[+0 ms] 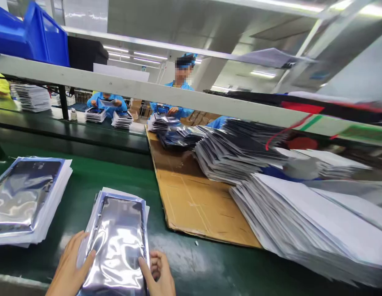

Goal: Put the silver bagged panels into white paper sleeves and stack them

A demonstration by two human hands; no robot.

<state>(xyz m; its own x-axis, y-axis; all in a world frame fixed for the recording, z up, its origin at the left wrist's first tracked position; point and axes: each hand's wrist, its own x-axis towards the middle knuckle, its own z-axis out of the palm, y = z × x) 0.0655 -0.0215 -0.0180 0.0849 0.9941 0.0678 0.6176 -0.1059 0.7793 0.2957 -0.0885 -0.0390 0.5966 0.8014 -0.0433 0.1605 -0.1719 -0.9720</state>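
A flat dark panel in shiny clear film (120, 242) lies on top of a small stack with white sheets, near the front edge of the green work surface. My left hand (70, 261) grips its left side, thumb on the film and fingers along the edge. On the opposite side my right hand (158, 269) holds the right edge, thumb on top and fingers curled at the side. Left of my hands lies another stack (26, 193), also topped with a film-covered panel over white sheets.
Brown cardboard (197, 201) lies to the right, bearing a pile of dark and white sheets (237, 152). A big white paper stack (317, 222) leans beyond it. A white rail (132, 88) crosses ahead, with a blue bin (46, 35) above. Two people in blue (178, 109) work across the line.
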